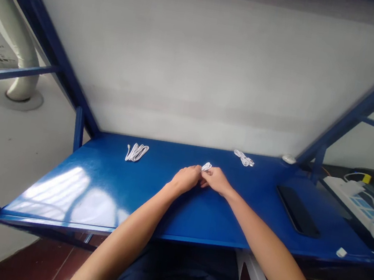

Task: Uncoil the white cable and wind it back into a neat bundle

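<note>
Near the middle of the blue table [143, 190], a small white cable bundle [207, 167] shows between my two hands. My left hand [188, 178] is closed on its left side, and my right hand [215, 179] pinches it from the right. The fingers of both hands meet around the bundle, so its lower part is hidden. A coiled white cable [137, 152] lies apart to the left. Another folded white cable [244, 158] rests at the back, right of my hands.
A black phone [297, 211] lies on the right, with a white power strip [362, 208] beyond it. A small white adapter [341, 252] sits near the front right edge. A white mouse [289, 159] is at the back right. Blue frame bars flank the table.
</note>
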Demonstrator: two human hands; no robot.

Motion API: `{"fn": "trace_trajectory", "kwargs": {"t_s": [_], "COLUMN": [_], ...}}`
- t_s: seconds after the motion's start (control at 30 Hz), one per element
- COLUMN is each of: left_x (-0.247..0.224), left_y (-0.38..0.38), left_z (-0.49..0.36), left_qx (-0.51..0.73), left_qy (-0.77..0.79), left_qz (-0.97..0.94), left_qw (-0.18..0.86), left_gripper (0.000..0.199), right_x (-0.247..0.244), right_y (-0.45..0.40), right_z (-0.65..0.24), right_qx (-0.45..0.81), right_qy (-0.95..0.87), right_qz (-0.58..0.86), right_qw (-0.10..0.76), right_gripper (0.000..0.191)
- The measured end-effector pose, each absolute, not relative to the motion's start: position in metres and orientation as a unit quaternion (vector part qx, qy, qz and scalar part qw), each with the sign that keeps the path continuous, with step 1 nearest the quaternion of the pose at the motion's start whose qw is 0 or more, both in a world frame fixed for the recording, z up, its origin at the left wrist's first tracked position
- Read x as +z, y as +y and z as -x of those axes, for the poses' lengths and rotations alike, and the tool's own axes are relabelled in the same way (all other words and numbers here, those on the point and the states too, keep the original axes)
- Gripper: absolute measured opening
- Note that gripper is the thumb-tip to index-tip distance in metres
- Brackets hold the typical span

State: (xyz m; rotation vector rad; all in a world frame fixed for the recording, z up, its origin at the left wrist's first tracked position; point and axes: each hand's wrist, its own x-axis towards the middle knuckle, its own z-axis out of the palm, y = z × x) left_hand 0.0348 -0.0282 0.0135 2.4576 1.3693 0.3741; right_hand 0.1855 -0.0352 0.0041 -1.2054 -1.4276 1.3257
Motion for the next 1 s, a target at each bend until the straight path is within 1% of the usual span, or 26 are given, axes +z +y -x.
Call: {"fn": "trace_trajectory", "kwargs": {"t_s": [0.2,0.33,0.43,0.6,0.77,0.9,1.0], "left_x": [0.013,0.012,0.012,0.012,0.008,0.004,0.003], "left_y": [-0.029,-0.034,-0.036,-0.032,-0.025,-0.022,-0.020], "left_z": [-0.030,-0.034,-0.037,-0.032,-0.029,-0.032,-0.035], "left_qx": [0.118,0.112,0.117,0.145,0.243,0.305,0.308], "left_qy": [0.444,0.466,0.490,0.453,0.402,0.425,0.448], "left_qz": [-0.875,-0.868,-0.852,-0.854,-0.821,-0.751,-0.721], "left_qw": [0.151,0.133,0.143,0.210,0.326,0.404,0.429], "left_gripper": [0.016,0.017,0.018,0.016,0.022,0.028,0.033], "right_x": [-0.001,0.003,0.006,0.003,0.000,0.001,0.001], "right_y": [-0.035,-0.040,-0.043,-0.041,-0.036,-0.033,-0.033], "right_z": [-0.188,-0.188,-0.187,-0.189,-0.192,-0.193,-0.192], "right_qx": [0.494,0.411,0.365,0.397,0.433,0.501,0.524], "right_qy": [-0.622,-0.663,-0.681,-0.673,-0.656,-0.605,-0.586], "right_qz": [0.466,0.492,0.495,0.484,0.462,0.452,0.454], "right_qw": [0.391,0.387,0.397,0.394,0.410,0.424,0.420], "right_gripper": [0.019,0.020,0.023,0.023,0.023,0.027,0.029]}}
